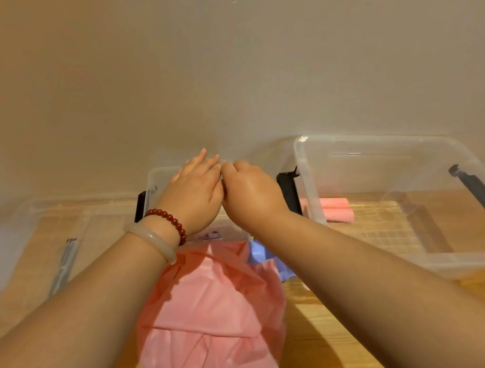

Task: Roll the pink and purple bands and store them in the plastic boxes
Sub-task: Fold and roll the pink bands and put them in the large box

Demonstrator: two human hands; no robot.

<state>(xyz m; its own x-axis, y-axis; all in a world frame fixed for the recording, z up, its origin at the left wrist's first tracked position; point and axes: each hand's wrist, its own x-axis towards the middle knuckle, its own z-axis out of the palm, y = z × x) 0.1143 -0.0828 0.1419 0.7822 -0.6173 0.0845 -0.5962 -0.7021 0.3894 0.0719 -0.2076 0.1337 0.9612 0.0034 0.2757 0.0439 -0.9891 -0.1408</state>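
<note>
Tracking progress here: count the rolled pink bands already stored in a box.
2. Both lie side by side at the left end of the right box: a far roll and a near roll. More could be hidden behind the right hand.

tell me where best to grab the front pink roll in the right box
Likely from above, through the box's open top: pinch the roll by its free right end. It lies flat, left end near the box wall, the other roll close behind it.
</note>
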